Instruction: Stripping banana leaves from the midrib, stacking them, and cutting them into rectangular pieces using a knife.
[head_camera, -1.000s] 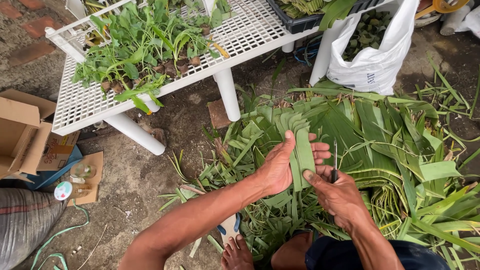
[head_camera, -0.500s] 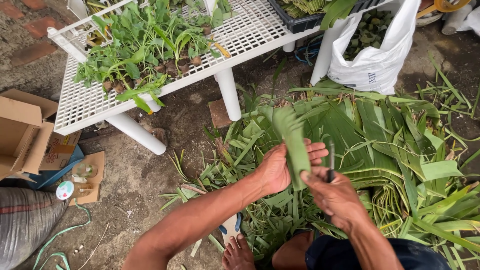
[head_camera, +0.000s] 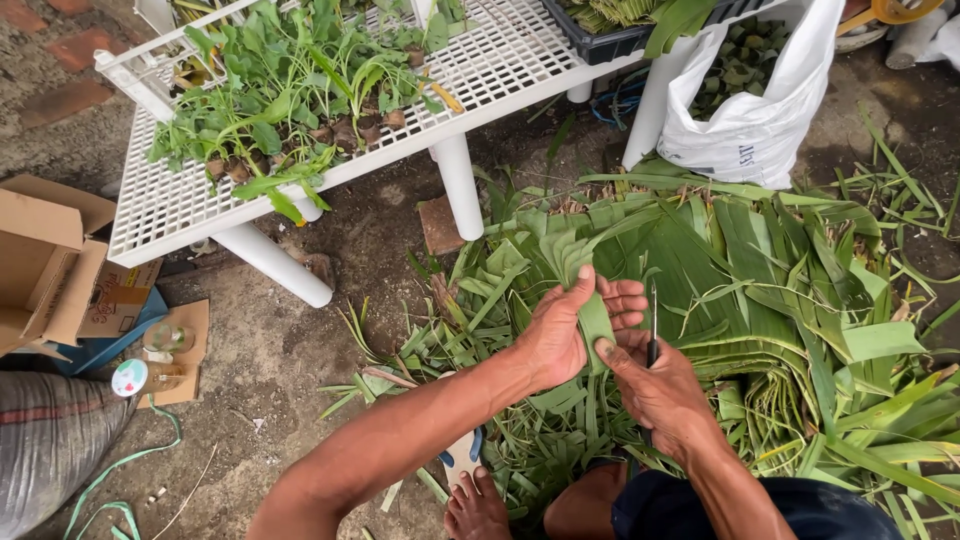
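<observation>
Two bare hands meet over a heap of cut green leaves (head_camera: 760, 290) spread on the dirt ground. The left hand (head_camera: 570, 335) is closed around a folded strip of green leaf (head_camera: 592, 318), thumb on top and fingers curled behind it, so the strip stands nearly upright between both hands, just above the heap. The right hand (head_camera: 655, 385) presses its thumb against the lower end of that strip and at the same time grips a thin dark-handled blade (head_camera: 652, 325), which points up beside the left fingers.

The step in hand looks like folding or trimming one strip while it is pinched at both ends. Any further cut or fold would need the left hand's grip kept firm and the blade kept clear of the fingers close beside it.

Counted: one strip held, one blade, one large heap of leaves too many to number. One white perforated plastic table (head_camera: 180, 200) stands beyond, carrying a bunch of leafy green plants with roots (head_camera: 290, 95) and one dark crate (head_camera: 610, 35) of greens. One white plastic bag (head_camera: 760, 120) of dark green pieces leans by a table leg. One brown cardboard box (head_camera: 45, 265) sits at the left, one grey sack (head_camera: 50, 450) below it. One bare foot (head_camera: 478, 505) shows at the bottom edge.
</observation>
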